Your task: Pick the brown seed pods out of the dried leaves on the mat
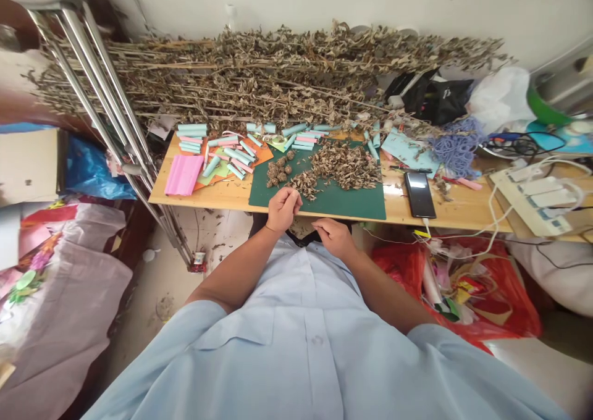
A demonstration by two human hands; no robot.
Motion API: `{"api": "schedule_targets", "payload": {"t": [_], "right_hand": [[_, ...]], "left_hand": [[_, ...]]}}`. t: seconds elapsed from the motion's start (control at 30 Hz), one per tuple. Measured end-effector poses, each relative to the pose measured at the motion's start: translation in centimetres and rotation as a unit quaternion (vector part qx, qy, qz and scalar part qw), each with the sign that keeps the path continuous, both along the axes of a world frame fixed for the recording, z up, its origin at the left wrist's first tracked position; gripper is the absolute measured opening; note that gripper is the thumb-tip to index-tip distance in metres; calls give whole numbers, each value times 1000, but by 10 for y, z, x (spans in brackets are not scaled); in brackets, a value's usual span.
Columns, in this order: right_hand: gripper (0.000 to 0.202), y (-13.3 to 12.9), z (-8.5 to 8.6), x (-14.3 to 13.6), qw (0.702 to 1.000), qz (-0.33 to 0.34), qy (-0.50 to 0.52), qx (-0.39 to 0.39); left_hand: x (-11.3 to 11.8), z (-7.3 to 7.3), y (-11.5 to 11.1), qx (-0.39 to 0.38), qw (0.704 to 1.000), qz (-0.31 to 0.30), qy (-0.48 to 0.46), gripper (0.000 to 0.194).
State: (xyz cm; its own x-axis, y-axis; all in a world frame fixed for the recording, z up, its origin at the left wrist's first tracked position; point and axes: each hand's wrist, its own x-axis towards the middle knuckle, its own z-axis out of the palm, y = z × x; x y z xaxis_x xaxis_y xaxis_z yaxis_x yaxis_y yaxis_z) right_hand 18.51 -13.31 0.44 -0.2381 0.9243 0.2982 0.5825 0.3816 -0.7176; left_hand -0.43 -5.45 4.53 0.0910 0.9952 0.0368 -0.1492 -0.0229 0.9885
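Note:
My left hand is closed at the front edge of the green mat, just below a cluster of small brown balls. Whatever it may hold is hidden by the fingers. Lower and to the right, my right hand is curled in front of the table edge, near my shirt; its contents cannot be made out. A pile of crumbled dry leaves lies on the mat, behind both hands. The hands are apart.
Long dried plant stalks cover the table's back. Paper rolls and pink paper lie left. A phone, blue yarn and a power strip are right. Metal crutches lean at the left; a red bag sits below.

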Motion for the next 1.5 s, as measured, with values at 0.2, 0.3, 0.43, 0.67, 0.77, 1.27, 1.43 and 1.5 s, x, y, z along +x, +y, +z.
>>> {"api": "schedule_targets", "payload": {"t": [0.2,0.3,0.43,0.67,0.77,1.27,1.43,1.5], "right_hand": [[21,-1,5,2,998,-56,14,24],[21,13,15,7,990,-133,8,41],[28,50,28,21,979,-195,-32,43],[51,103,35,29,971,-167,-169,8],[49,110,35,29,966,-160,-203,5],[42,93,30,13,988,-146,-49,-22],[37,110,28,20,981,-188,-41,1],[37,117,26,22,981,-181,-74,3]], "left_hand": [[0,0,3,2,1000,-10,8,39],[1,1,4,-1,1000,-17,18,39],[1,4,4,0,999,-26,39,37],[1,3,4,9,998,-32,45,34],[2,2,4,9,998,-28,48,33],[1,-1,3,24,996,-36,72,30],[2,2,2,9,997,-31,69,30],[1,2,2,10,997,-31,71,31]]}}
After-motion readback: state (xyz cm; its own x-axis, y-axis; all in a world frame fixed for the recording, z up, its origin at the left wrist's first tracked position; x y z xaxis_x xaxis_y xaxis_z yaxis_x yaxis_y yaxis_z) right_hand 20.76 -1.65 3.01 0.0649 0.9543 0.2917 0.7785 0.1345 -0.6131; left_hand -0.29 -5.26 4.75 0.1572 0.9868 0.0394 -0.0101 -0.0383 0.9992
